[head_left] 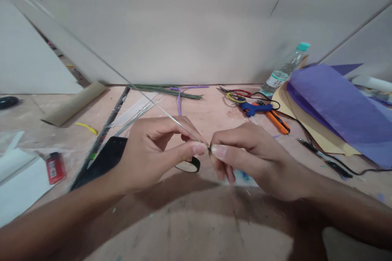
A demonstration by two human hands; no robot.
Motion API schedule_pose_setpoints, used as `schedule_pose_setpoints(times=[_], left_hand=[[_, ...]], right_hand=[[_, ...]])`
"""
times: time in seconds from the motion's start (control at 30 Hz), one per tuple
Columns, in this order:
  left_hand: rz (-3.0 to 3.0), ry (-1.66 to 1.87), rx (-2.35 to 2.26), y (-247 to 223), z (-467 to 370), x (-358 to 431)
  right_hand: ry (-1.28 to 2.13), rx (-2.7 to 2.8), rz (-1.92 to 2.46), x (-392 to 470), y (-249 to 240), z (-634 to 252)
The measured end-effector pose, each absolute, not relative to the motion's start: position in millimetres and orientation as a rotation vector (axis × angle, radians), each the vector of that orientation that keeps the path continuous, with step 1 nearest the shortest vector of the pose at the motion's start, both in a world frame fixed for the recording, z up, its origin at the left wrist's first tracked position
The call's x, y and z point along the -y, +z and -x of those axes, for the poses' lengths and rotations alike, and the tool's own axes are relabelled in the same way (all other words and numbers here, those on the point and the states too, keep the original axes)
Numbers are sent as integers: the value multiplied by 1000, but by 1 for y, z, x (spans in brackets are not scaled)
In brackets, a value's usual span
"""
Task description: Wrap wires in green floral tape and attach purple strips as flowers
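A long thin wire [122, 76] slants from the upper left down to my fingertips. My left hand [156, 151] pinches it near its lower end between thumb and forefinger. Touching that end, my right hand [254, 155] has its thumb and forefinger pressed together on something small and dark at the tip, too small to make out. A roll of dark tape [196, 164] lies on the table just below my left fingertips, partly hidden by them.
Green wires [171, 90], a purple stem [179, 104], scissors [237, 95], a blue glue gun [254, 108] and an orange cutter [278, 122] lie beyond my hands. Right: bottle [277, 77], purple paper [343, 106], pen [324, 158]. Left: cardboard tube [75, 104], red lighter [56, 168].
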State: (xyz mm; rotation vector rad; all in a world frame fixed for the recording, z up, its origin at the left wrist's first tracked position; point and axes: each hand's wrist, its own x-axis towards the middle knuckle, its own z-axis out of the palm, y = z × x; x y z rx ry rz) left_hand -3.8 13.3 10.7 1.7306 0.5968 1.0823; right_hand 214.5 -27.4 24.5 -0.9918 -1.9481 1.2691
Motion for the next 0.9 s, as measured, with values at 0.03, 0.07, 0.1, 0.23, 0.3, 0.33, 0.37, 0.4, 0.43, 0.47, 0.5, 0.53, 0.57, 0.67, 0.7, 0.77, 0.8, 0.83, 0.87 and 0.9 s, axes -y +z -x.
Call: schedule_pose_setpoints(times=[0.03, 0.07, 0.1, 0.23, 0.3, 0.33, 0.37, 0.4, 0.43, 0.47, 0.5, 0.53, 0.57, 0.67, 0.7, 0.77, 0.8, 0.83, 0.87, 0.9], left_hand=[[-1742, 1079, -648, 11, 3, -12], [-1746, 1077, -706, 10, 3, -11], [-1741, 1074, -766, 10, 2, -10], [-1704, 1036, -896, 10, -1, -9], [-1697, 1008, -896, 10, -1, -9], [-1700, 995, -886, 10, -1, -10], [-1710, 981, -872, 10, 0, -11], [-1724, 967, -856, 10, 1, -12], [-1746, 952, -834, 10, 3, -14], [-1776, 934, -811, 10, 4, -15], [-1815, 915, -783, 9, 6, -17], [-1858, 896, -750, 10, 8, -18], [-1902, 881, -713, 10, 9, -20], [-2007, 879, -628, 12, 12, -23], [-2024, 890, -617, 13, 12, -24], [-2048, 902, -614, 13, 13, -24], [-2055, 905, -610, 13, 14, -24], [-2061, 909, -600, 13, 14, -24], [-2064, 917, -591, 13, 14, -24], [-2065, 930, -579, 12, 14, -24]], right_hand=[[976, 2047, 1034, 28, 22, -215], [680, 2119, 1052, 29, 20, -214], [419, 2165, 1048, 29, 18, -214], [-120, 2244, 997, 32, 10, -212], [-200, 2252, 1007, 33, 9, -212], [-223, 2250, 1008, 33, 9, -211], [-243, 2245, 1006, 33, 9, -211], [-260, 2238, 1006, 34, 9, -211], [-274, 2234, 1006, 34, 10, -211], [-285, 2232, 1011, 35, 10, -211], [-289, 2233, 1018, 35, 10, -211], [-291, 2233, 1024, 36, 11, -210], [-291, 2235, 1029, 36, 12, -210], [-297, 2236, 1023, 37, 13, -210], [-301, 2236, 1018, 38, 13, -209], [-306, 2232, 1011, 38, 13, -209], [-299, 2227, 1007, 39, 13, -209], [-277, 2223, 1007, 39, 13, -209], [-244, 2214, 1006, 39, 13, -209], [-202, 2205, 1001, 39, 13, -209]])
